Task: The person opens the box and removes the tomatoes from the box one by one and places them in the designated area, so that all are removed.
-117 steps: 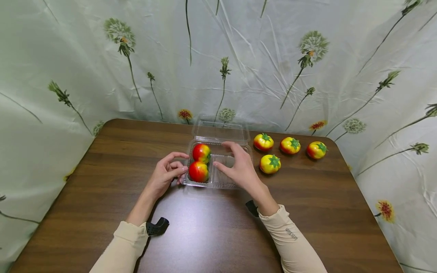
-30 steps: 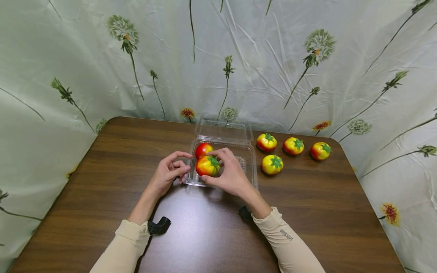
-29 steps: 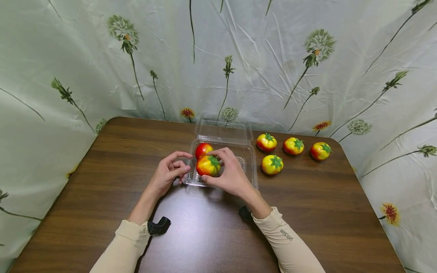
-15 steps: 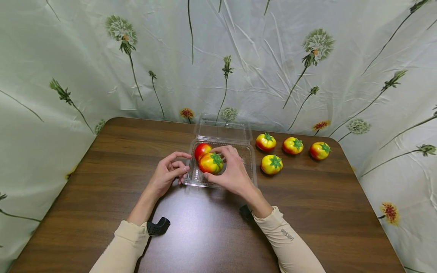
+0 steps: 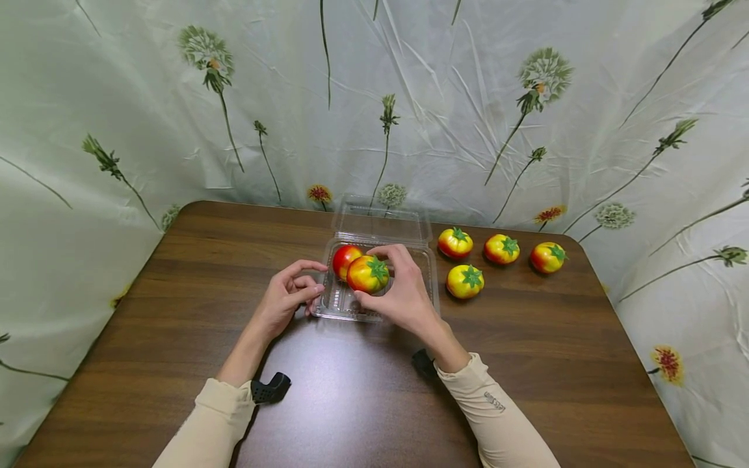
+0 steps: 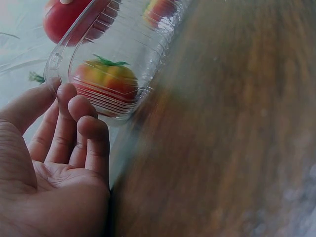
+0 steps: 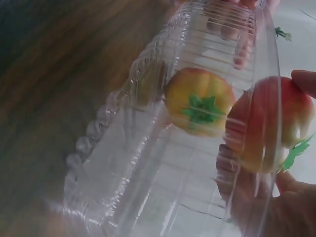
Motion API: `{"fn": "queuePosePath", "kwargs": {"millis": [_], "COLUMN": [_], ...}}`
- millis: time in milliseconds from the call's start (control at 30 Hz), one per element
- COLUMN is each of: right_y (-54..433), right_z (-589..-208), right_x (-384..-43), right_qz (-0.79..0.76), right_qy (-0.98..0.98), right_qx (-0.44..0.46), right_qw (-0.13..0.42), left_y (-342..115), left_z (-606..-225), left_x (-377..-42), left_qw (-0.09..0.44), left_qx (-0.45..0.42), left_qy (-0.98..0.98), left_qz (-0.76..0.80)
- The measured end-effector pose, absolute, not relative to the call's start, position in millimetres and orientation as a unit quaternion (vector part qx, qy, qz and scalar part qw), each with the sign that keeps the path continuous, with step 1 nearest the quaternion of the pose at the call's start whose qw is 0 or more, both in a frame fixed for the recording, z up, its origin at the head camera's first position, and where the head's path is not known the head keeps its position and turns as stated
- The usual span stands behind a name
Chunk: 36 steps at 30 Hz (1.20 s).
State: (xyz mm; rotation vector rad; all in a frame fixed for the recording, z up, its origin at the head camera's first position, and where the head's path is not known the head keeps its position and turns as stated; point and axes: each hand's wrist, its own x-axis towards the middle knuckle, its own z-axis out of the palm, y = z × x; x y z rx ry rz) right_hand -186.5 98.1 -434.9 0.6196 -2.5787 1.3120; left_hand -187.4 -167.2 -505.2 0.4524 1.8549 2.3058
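Observation:
A clear plastic clamshell container [image 5: 339, 303] lies on the table with its lid [image 5: 383, 225] folded back. My left hand [image 5: 283, 299] holds its left edge; the left wrist view shows the fingertips of that hand [image 6: 59, 153] against the container's wall and rim. Thumb and fingers of my right hand [image 5: 406, 296] grip a red-and-yellow toy tomato [image 5: 364, 275] above the container, its green leafy top facing right. A second toy tomato [image 5: 344, 258] sits in the container's back left part, partly hidden by the held one. The right wrist view shows the held tomato [image 7: 261, 123] through the plastic.
Several more toy tomatoes stand right of the container: one at the front [image 5: 465, 281], the others in a row behind, ending with the rightmost tomato [image 5: 547, 258]. Brown wooden table [image 5: 193, 292] lies underneath. A flower-printed curtain [image 5: 269, 78] hangs behind its back edge.
Earlier, two tomatoes sat in the container's left side. My right hand took the front one, turned its leafy top into view and moved it right and back. My left hand stayed put.

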Motion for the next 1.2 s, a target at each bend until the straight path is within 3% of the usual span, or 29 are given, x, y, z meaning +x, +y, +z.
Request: {"fn": "queuePosePath", "kwargs": {"millis": [1000, 1200], "right_y": [158.2, 185.6], "right_z": [-425.1, -427.2], "right_x": [-197.3, -197.2], "right_qz": [0.406, 0.402], "right_qy": [-0.889, -0.889], "right_qx": [0.155, 0.130], "right_qw": [0.143, 0.176], "left_y": [-168.5, -167.4], "left_z": [-504.9, -503.6], "left_x": [-187.0, -186.8], "left_qw": [0.076, 0.078], "left_qx": [0.152, 0.151], "left_qy": [0.611, 0.611], "left_qz": [0.773, 0.773]}}
